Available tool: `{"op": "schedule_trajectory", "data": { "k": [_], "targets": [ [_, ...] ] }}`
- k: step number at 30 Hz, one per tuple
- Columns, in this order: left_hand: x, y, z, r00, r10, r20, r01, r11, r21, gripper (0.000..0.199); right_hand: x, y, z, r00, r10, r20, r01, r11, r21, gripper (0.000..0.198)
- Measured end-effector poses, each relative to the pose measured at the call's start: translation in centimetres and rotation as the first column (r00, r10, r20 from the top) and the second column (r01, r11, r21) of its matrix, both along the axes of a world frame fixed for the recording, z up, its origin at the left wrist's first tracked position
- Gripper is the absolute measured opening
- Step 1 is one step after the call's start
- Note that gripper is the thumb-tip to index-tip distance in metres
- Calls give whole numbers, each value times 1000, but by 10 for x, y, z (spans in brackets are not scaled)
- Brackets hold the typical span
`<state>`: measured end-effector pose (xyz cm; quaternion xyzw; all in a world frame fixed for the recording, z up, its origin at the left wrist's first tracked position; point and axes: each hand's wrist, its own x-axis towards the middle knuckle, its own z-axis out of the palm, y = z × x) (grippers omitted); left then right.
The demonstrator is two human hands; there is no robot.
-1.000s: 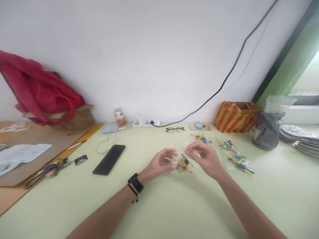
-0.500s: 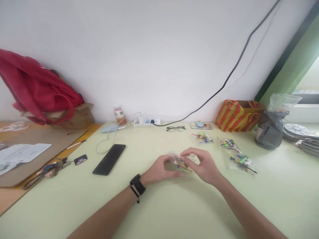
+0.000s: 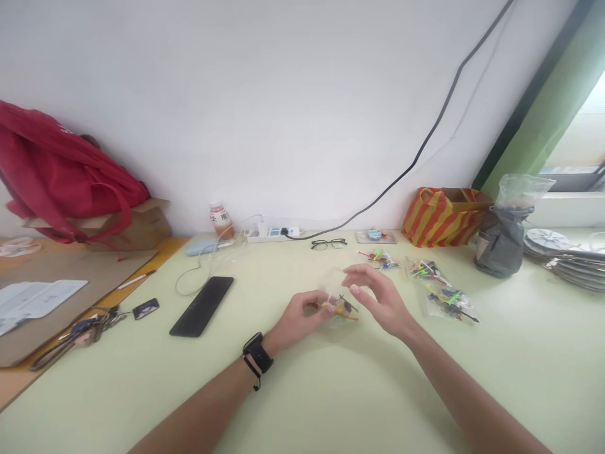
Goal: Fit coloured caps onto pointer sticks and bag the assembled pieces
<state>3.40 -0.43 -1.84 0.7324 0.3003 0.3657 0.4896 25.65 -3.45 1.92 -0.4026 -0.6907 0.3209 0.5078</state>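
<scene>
A clear plastic bag of small colourful pieces (image 3: 344,305) is pinched by my left hand (image 3: 305,316), whose thumb presses on its near side. The kind of pieces inside is too small to make out. Just to the right, my right hand (image 3: 382,301) is raised with thumb and fingers apart, close to the bag's edge, and nothing shows between them. Further right lie similar clear bags, one of mixed pieces (image 3: 428,271) and another (image 3: 451,301) nearer to me. A smaller bag of colourful pieces (image 3: 379,258) rests behind my right hand.
Left of my hands lies a black phone (image 3: 202,306), with keys (image 3: 97,323) beyond it. Along the wall are a bottle (image 3: 221,221), a power strip (image 3: 273,234), glasses (image 3: 329,243) and a striped bag (image 3: 439,217). A grey bag (image 3: 501,243) and stacked discs (image 3: 574,261) stand right.
My right hand has let go of the bag and its fingers have spread. My left hand keeps hold, its thumb now over the bag. The view has shifted slightly right.
</scene>
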Motion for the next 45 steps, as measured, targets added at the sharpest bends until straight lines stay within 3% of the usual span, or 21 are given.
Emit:
{"op": "schedule_trajectory", "data": {
  "k": [3,8,12,16,21,24,28,45],
  "targets": [
    [-2,3,-2,999,29,16,-28,999,-41,34,2,4,-3,999,43,-29,-43,999,-10,37],
    [-4,4,-1,999,23,38,-22,999,-27,39,2,6,-2,996,-40,-78,36,998,-60,27],
    [-3,3,-1,997,43,56,-44,999,14,39,-2,3,0,998,61,9,-60,994,-90,26],
    [-2,4,0,992,98,84,-101,994,33,28,-5,3,-3,1000,-30,5,30,998,-53,21],
    [0,3,3,981,175,87,-176,984,2,27,-6,6,-8,989,109,-104,-121,985,-121,41],
    [1,3,3,974,198,113,-200,980,11,26,-7,7,-12,992,85,-91,-95,989,-114,42],
    [4,1,2,973,195,123,-198,980,16,25,-12,8,-16,998,-1,-65,-6,995,-103,36],
    [2,-1,-1,980,153,127,-157,987,21,25,-12,4,-9,978,139,-158,-169,966,-198,25]
  ]
}}
